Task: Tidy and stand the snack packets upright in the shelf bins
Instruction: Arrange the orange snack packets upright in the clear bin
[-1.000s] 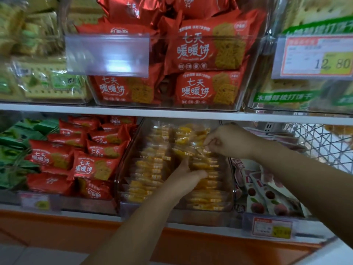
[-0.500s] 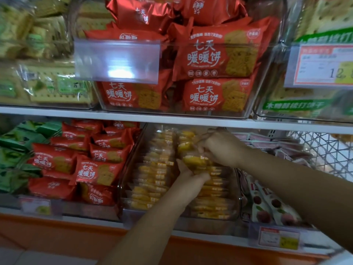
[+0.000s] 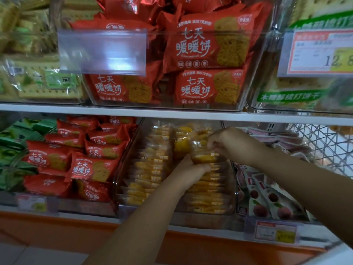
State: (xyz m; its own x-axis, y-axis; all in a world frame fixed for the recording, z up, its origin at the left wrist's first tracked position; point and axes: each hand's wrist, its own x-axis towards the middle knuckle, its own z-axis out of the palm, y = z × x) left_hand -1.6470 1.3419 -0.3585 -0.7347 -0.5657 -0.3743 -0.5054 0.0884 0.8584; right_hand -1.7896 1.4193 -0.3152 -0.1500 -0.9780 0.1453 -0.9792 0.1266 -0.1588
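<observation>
While I watch through the head camera, a clear packet of yellow snacks (image 3: 202, 154) sits slightly above the right row of the middle bin (image 3: 122, 169) on the lower shelf, held between two bare hands. The right grip (image 3: 230, 144) reaches in from the right, its fingers curled and pinching the packet's upper right side. The left grip (image 3: 191, 171) comes up from below with its fingers curled round the packet's lower edge and the thumb raised beside it. I cannot tell whether the packet is fully upright; its wrapper is crumpled and blurred.

The middle bin is clear plastic and holds two rows of matching yellow packets (image 3: 150, 167) standing on edge, one behind another.

To its left, a bin holds red biscuit packets (image 3: 91, 167) lying loosely at mixed angles, and further left are green packets (image 3: 13, 150). To the right lie white packets with peach pictures (image 3: 267, 199), and beyond them is a white wire basket (image 3: 324, 146).

A white shelf board (image 3: 172, 114) runs above. On it stand clear bins with larger red packets (image 3: 206, 46), an empty label holder (image 3: 103, 52), and a price tag (image 3: 321, 52) at the right.
</observation>
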